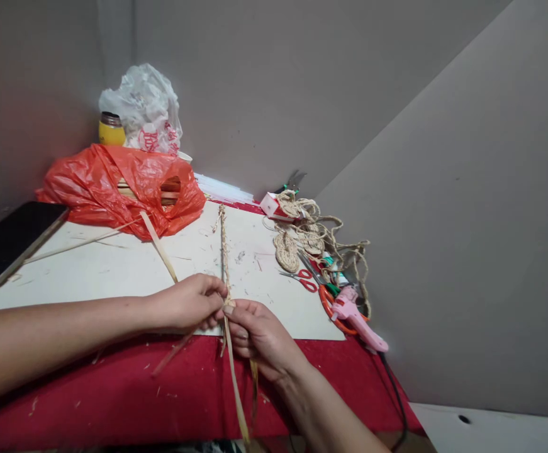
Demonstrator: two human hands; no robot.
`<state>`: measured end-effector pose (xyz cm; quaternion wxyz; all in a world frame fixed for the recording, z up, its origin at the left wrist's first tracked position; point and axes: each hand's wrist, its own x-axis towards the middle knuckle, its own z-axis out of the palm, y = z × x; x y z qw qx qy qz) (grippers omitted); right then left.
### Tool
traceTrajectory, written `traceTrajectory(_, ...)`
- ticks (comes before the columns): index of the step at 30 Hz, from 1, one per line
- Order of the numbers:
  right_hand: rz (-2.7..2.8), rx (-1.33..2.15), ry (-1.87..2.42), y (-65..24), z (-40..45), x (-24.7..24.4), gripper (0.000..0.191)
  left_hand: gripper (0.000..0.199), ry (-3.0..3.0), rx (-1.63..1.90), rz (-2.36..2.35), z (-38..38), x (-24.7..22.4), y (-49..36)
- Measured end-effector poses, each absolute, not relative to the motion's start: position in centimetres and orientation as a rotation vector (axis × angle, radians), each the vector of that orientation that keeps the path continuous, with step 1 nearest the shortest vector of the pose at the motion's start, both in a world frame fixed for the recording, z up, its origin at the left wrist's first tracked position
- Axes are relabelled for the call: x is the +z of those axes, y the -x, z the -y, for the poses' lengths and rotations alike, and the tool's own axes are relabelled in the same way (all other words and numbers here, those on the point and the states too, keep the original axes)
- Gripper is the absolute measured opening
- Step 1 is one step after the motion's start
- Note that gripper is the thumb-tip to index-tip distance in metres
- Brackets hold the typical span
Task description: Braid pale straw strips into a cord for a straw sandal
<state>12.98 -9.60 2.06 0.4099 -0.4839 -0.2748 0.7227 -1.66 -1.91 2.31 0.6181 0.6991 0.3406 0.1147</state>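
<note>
A thin braid of straw-coloured strips (224,251) lies upright across the white board, its far end knotted. At its near end my left hand (198,303) pinches the strips from the left. My right hand (255,333) closes on the same spot from the right, thumb against forefinger, the two hands nearly touching. Loose strips (233,377) hang from between the hands over the red cloth. A wider pale strip (159,246) slants from the red bag down to my left hand.
Red plastic bag (80,189), yellow jar (112,131) and white bag (146,104) stand at the back left, a phone (14,242) at the left. On the right are coiled braids (286,251), red-handled scissors (307,281) and a pink glue gun (356,318) with its cord. Grey walls enclose the table.
</note>
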Motion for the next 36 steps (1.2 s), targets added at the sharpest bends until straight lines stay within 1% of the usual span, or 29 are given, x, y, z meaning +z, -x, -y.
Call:
traceTrajectory(4, 0.743, 1.878, 1.233, -13.6, 9.4, 2.2, 0.027, 0.020, -1.729, 0.198, -0.746, 2.0, 2.3, 1.8)
traceTrajectory(8, 0.892, 1.815, 1.343, -14.3, 9.4, 1.8, 0.027, 0.026, -1.903, 0.176, -0.733, 1.8, 2.7, 2.1)
traceTrajectory(16, 1.421, 1.393, 1.501, -14.1, 9.4, 1.9, 0.031, 0.028, -1.916, 0.146, -0.800, 1.6, 2.3, 1.9)
traceTrajectory(24, 1.788, 0.980, 1.666, -13.9, 9.9, 1.9, 0.028, 0.027, -1.857, 0.131, -0.802, 1.6, 2.6, 1.8)
traceTrajectory(28, 1.764, 0.984, 1.732, -14.2, 10.3, 3.2, 0.028, 0.027, -1.850, 0.155, -0.823, 1.6, 2.5, 1.8)
traceTrajectory(33, 1.492, 1.326, 1.681, -12.5, 11.6, 3.9, 0.030, 0.027, -1.764, 0.208, -0.805, 1.9, 2.2, 1.7)
traceTrajectory(34, 1.496, 1.333, 1.688, -12.0, 11.9, 3.6, 0.031, 0.028, -1.734, 0.219, -0.803, 2.0, 2.3, 1.6)
traceTrajectory(36, 1.626, 1.193, 1.743, -11.1, 12.5, 2.7, 0.031, 0.031, -1.674, 0.230, -0.806, 2.1, 2.3, 1.6)
